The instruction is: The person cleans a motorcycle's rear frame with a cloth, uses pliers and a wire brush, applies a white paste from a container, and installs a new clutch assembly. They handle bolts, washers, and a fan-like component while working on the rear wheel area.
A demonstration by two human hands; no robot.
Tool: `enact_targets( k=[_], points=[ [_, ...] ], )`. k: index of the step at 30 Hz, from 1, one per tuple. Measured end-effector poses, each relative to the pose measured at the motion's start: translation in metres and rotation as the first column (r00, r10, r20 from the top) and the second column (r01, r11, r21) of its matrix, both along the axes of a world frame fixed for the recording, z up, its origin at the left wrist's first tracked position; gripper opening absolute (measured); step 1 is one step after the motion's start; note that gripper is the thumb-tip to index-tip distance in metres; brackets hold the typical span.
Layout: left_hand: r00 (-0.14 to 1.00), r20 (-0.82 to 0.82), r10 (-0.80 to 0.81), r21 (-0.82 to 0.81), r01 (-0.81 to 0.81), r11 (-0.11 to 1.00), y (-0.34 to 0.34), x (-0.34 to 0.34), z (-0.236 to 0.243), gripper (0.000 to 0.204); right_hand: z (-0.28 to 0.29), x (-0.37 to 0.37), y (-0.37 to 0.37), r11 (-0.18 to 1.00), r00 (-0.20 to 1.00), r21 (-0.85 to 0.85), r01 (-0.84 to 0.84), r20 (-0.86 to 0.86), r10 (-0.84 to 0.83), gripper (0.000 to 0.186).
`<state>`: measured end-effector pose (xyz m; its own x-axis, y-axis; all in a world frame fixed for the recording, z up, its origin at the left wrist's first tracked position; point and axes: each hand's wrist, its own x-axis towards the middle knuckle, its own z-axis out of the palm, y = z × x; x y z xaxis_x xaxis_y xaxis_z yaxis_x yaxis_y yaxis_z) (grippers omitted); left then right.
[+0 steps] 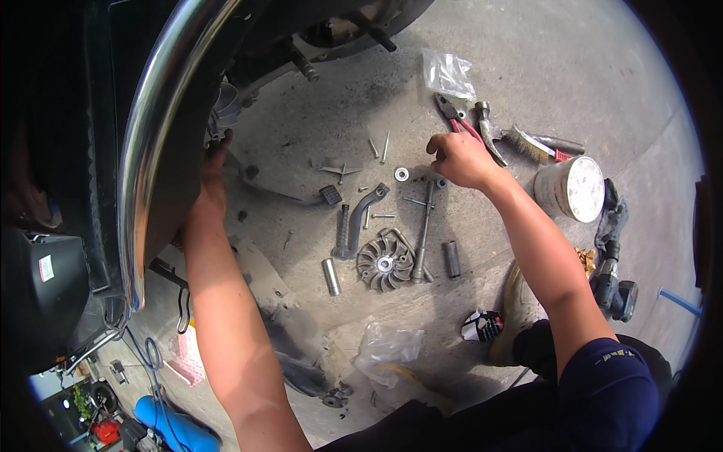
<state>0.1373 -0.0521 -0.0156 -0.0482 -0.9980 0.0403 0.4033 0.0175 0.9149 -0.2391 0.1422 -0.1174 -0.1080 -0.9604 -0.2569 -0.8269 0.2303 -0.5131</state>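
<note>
At the left, my left hand (214, 169) reaches up under the chrome-edged dark bodywork (162, 68). Its fingertips touch or nearly touch a silver finned metal part (226, 109); most of its fingers are hidden. My right hand (463, 160) hovers above the concrete with curled fingers, and whatever they may hold is out of sight. Just beyond it lie red-handled pliers (456, 115) and a hammer (486, 128). Left of it on the floor are a round washer-like ring (401, 174) and two bolts (385, 148). Below are a finned fan wheel (385, 264) and a socket wrench (424, 241).
A wire brush (527, 145) and a white bucket (580, 188) stand at the right, near a cordless power tool (610, 279). Loose sockets (331, 277), a curved kick lever (365, 215) and plastic bags (449, 74) lie about. A blue tank (177, 426) is at the lower left.
</note>
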Motion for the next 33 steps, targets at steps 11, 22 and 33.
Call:
enact_targets(
  k=[11, 22, 33],
  points=[
    [0.979, 0.187, -0.079, -0.087, 0.097, 0.992, 0.01, 0.004, 0.003, 0.05, -0.01, 0.013, 0.025, 0.964, 0.949, 0.198, -0.176, -0.227, 0.22, 0.034],
    [0.996, 0.088, -0.011, -0.017, 0.013, 1.0, 0.015, -0.005, 0.001, 0.037, -0.008, 0.037, 0.023, 0.974, 0.992, -0.194, -0.116, -0.073, 0.104, 0.015],
    [0.98, 0.183, -0.083, 0.023, 0.081, 0.996, 0.006, 0.016, -0.016, 0.033, -0.018, 0.181, 0.092, 0.672, 0.774, -0.414, -0.614, -0.149, 0.615, 0.023]
  ],
)
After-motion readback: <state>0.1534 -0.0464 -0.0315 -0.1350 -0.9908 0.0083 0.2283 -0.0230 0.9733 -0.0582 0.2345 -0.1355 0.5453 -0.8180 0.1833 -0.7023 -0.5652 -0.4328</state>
